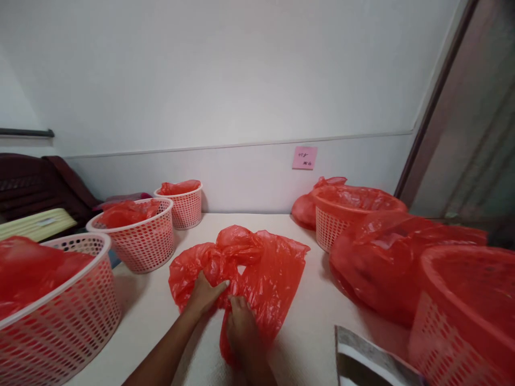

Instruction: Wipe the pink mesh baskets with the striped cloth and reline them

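A thin red plastic bag (277,273) lies crumpled and partly spread on the white surface in front of me, with a small gap near its middle. My left hand (207,294) grips the bag's left part; its fingers go into the folds, partly hidden, and the thumb points right. Close beside it, my right hand (241,324) is closed on the bag's lower middle, fingertips pinched on the plastic. Some of the bag hangs below and around my right hand.
Pink perforated baskets with red bags inside stand at left: near (92,300), middle (145,246) and far (188,206). At right are a bag-lined basket (330,225), a bulging red bag (374,268) and a nearer basket (442,332). A pink note (304,158) is on the wall.
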`<state>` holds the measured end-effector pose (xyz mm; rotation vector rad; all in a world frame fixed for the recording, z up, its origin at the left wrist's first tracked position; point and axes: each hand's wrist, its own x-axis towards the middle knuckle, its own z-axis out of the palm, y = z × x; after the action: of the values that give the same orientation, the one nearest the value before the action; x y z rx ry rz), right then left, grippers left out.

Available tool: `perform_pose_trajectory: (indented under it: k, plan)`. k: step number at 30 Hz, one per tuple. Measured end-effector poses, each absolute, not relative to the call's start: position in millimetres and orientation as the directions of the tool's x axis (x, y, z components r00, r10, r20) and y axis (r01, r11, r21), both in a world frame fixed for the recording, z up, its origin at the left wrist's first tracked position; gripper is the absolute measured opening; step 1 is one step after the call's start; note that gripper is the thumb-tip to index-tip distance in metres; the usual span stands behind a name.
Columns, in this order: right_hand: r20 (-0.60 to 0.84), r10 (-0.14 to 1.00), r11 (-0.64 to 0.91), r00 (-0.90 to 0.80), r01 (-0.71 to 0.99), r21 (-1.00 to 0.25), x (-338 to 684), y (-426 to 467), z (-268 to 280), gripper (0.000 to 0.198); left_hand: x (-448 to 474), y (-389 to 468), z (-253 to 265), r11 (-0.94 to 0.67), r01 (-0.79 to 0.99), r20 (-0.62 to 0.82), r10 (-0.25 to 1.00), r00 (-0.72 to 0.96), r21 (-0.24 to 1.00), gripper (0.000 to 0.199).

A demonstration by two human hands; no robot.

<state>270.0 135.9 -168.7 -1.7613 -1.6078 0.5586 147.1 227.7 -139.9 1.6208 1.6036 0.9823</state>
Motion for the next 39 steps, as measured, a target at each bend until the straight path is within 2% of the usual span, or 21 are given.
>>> perform_pose_trajectory:
  k: [3,6,8,12,15,19,23,27,32,35,37,39]
  plan:
    - [0.155,0.987,0.088,0.046,0.653,-0.753,259.4,136.4,-170.8,0.042,148.5,223.5,-147.4,-0.042,0.559,0.061,0.998,-0.016,0.828,0.048]
    - [0.185,0.982,0.133,0.020,0.621,-0.773,255.6,135.1,-169.5,0.035,139.8,213.1,-149.0,-0.060,0.597,0.076,0.997,-0.001,0.800,0.029]
    - [0.215,0.976,0.152,0.039,0.588,-0.795,255.2,133.3,-167.6,0.031,127.6,200.7,-148.2,-0.065,0.617,0.097,0.995,-0.019,0.784,0.032]
    - [0.330,0.941,0.249,0.075,0.508,-0.824,256.3,129.4,-161.0,0.027,88.9,163.4,-154.7,-0.022,0.648,0.134,0.983,-0.124,0.761,0.055]
    - [0.430,0.885,0.312,0.180,0.456,-0.834,258.2,125.7,-154.2,0.024,56.3,136.5,-168.6,0.017,0.639,0.165,0.960,-0.225,0.769,0.065]
    - [0.458,0.803,0.274,0.380,0.447,-0.851,265.4,121.1,-146.8,0.025,31.4,123.7,-182.5,-0.034,0.655,0.243,0.942,-0.231,0.755,0.055]
    - [0.412,0.724,0.171,0.553,0.435,-0.884,281.5,124.4,-143.5,0.031,24.8,127.6,-192.2,-0.125,0.745,0.370,0.913,-0.172,0.655,0.050]
    - [0.374,0.670,0.055,0.641,0.460,-0.886,296.4,133.7,-141.5,0.053,4.0,124.8,-207.7,-0.239,0.815,0.469,0.882,-0.045,0.528,0.046]
    - [0.356,0.768,0.050,0.533,0.505,-0.862,294.1,135.4,-133.9,0.073,-30.8,114.0,-218.7,-0.497,0.793,0.579,0.781,0.234,0.352,0.032]
    - [0.246,0.863,0.017,0.441,0.463,-0.886,287.3,132.7,-130.4,0.081,-33.5,112.9,-221.1,-0.536,0.799,0.614,0.736,0.286,0.271,0.034]
    - [0.162,0.924,-0.027,0.347,0.480,-0.877,282.5,132.3,-132.2,0.077,-26.0,113.9,-221.7,-0.516,0.818,0.613,0.741,0.275,0.256,0.037]
    - [0.151,0.969,0.011,0.196,0.576,-0.817,276.6,132.4,-137.7,0.063,-13.7,114.9,-220.1,-0.484,0.834,0.600,0.760,0.250,0.266,0.039]
